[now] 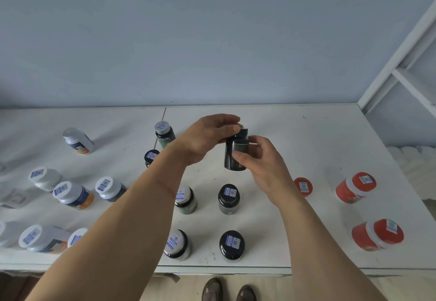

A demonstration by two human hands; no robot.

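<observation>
A white table (306,140) made of two tops that meet at a seam (165,112) stands against the wall. On its left part stand white-capped bottles: one with a silver cap (79,140) far back, three close together (44,179) (73,195) (109,188), and two near the front edge (42,238) (76,237). In the middle stand a green bottle (164,133), a dark bottle (151,156) partly hidden, and four dark bottles in a square (185,199) (228,198) (177,244) (232,244). On the right stand three red-lidded jars (303,187) (356,187) (377,234). Most caps bear a blue and white sticker
</observation>
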